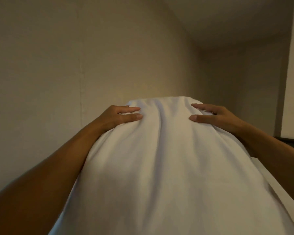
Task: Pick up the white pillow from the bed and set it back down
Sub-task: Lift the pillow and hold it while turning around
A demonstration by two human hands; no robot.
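The pillow point(168, 158) fills the lower middle of the frame, held up in front of the wall point(58, 56), standing lengthwise from the bottom edge to its top end at frame centre. The left hand point(120, 116) presses on its upper left flank and the right hand point(214, 117) on its upper right, hands apart, fingers spread flat on the cloth with thumbs on the near face; each squeezes the soft bulk inward, and the cover shows long creases between them. The bed is hardly in view: only a pale strip at the lower right edge may belong to it, and I cannot tell for sure. The likely trouble is in setting down blind, since the pillow hides whatever lies beneath. The grip is by side pressure alone, so the slack cover could slide and the pillow sag or tip from the hands.
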